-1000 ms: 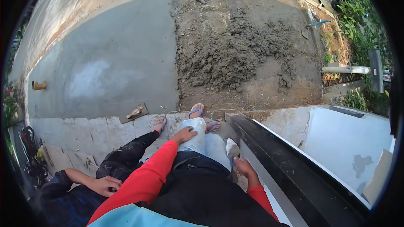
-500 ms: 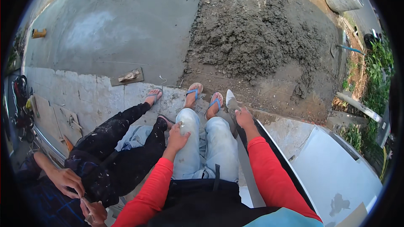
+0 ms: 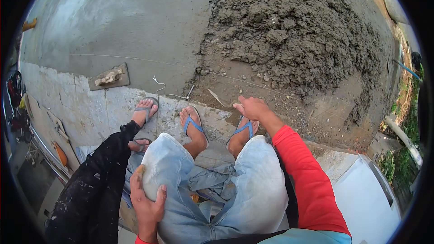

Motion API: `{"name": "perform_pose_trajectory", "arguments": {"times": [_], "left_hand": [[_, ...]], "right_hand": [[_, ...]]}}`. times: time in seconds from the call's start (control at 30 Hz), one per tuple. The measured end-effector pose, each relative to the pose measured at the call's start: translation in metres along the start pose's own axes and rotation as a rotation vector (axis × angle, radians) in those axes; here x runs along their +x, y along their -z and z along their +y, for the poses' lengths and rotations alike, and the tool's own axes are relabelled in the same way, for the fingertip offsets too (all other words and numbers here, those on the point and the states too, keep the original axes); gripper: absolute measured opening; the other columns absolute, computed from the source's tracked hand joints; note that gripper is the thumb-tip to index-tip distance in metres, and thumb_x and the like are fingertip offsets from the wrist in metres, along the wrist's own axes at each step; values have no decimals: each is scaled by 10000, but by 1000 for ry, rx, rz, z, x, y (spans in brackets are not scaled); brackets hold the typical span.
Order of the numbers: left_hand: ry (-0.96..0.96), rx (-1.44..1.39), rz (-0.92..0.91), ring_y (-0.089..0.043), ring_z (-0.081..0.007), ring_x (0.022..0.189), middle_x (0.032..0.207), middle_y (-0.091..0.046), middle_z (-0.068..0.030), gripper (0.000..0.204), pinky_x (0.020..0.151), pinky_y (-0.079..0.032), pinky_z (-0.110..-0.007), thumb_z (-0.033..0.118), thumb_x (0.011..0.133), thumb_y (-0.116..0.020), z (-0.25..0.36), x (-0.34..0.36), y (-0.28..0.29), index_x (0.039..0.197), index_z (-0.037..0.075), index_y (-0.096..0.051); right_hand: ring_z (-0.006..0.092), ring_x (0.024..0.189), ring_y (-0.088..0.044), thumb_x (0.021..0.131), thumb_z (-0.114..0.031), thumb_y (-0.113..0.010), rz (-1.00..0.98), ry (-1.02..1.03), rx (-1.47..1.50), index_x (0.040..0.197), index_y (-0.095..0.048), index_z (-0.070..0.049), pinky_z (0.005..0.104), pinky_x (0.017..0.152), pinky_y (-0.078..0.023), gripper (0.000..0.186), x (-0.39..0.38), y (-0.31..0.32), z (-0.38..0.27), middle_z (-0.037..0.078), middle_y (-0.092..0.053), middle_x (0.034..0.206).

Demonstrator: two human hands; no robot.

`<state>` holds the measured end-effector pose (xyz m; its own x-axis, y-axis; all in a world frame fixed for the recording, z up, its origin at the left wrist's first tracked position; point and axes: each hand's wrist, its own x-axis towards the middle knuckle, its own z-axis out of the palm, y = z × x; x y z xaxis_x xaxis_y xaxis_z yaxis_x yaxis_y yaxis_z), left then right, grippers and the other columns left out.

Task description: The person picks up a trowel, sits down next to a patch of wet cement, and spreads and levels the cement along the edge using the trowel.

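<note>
My left hand (image 3: 147, 201) rests on my left thigh near the knee, fingers apart over the pale jeans (image 3: 172, 185). My right hand (image 3: 253, 108) reaches forward with a pointing trowel (image 3: 214, 96) in its grip, low over the rough edge beside my sandalled feet (image 3: 194, 131). A thin string (image 3: 135, 59) runs across the smooth wet concrete (image 3: 117, 22) and the lumpy grey mortar (image 3: 294, 31). A wooden float (image 3: 110, 77) lies at the smooth section's near edge, with a loose white cord (image 3: 160, 90) to its right.
Another person's dark paint-flecked legs (image 3: 92, 178) are close at my left on the cracked paved edge (image 3: 68, 90). A railing and clutter lie at far left. A white panel (image 3: 361, 190) is at lower right; a pale pipe (image 3: 402, 138), blue pipe (image 3: 407, 70) and plants line the right side.
My view has tilted down toward my feet. My right hand with the trowel has moved forward from my side toward the rough mortar's edge. My left hand remains on my leg.
</note>
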<state>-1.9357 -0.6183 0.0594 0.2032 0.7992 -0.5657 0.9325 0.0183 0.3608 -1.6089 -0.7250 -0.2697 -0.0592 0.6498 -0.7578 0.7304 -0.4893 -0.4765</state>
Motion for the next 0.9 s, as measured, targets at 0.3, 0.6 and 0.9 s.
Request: {"name": "perform_pose_trajectory", "arguments": {"times": [0.3, 0.6, 0.9], "left_hand": [[-136, 55, 333, -502, -367, 1317, 1416, -521, -255, 858, 1140, -348, -483, 545, 850, -651, -25, 72, -51, 1408, -88, -496], [-373, -47, 387, -520, -432, 1282, 1432, -460, -317, 889, 1080, -411, -539, 612, 823, -672, -44, 92, -81, 1411, -27, -481], [-540, -71, 329, -491, -467, 1310, 1481, -401, -346, 817, 1103, -385, -563, 601, 898, -579, -53, 74, -90, 1474, 36, -450]], "right_hand": [[453, 865, -714, 1040, -492, -473, 12, 159, -195, 1133, -603, -85, 552, 768, -552, 438, 80, -29, 25, 229, -733, 872], [478, 831, -702, 1031, -514, -478, 128, -119, -122, 1109, -599, -61, 590, 747, -537, 475, 10, -15, 62, 254, -716, 827], [465, 826, -707, 1019, -518, -495, 99, 30, -161, 1122, -625, -76, 588, 760, -543, 472, 38, -44, 44, 244, -722, 845]]}}
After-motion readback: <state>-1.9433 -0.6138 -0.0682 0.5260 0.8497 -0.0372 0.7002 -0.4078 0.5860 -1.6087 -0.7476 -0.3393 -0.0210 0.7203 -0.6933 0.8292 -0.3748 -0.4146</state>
